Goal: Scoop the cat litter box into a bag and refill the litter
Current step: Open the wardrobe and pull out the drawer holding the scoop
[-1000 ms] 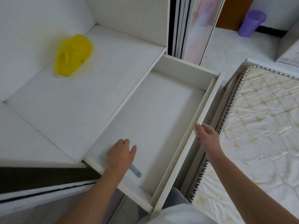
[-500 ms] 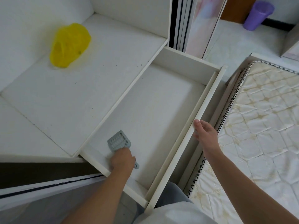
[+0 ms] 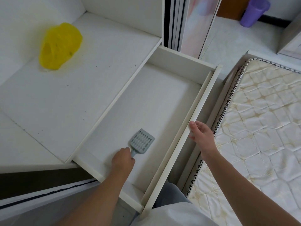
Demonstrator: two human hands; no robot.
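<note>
A grey slotted litter scoop is inside the pulled-out white drawer. My left hand grips the scoop's handle near the drawer's near end, with the slotted head pointing away from me. My right hand holds the top edge of the drawer's front panel, thumb on the inner side. A crumpled yellow plastic bag lies on the white cabinet top at the far left. No litter box or litter supply is in view.
A quilted cream mattress lies on the floor to the right, close to the drawer front. Flat boards lean upright behind the drawer. A purple cup stands on the floor at the far right.
My left hand closed on the scoop's handle and brought it out from the drawer's near left corner toward the middle. My right hand stayed on the drawer front.
</note>
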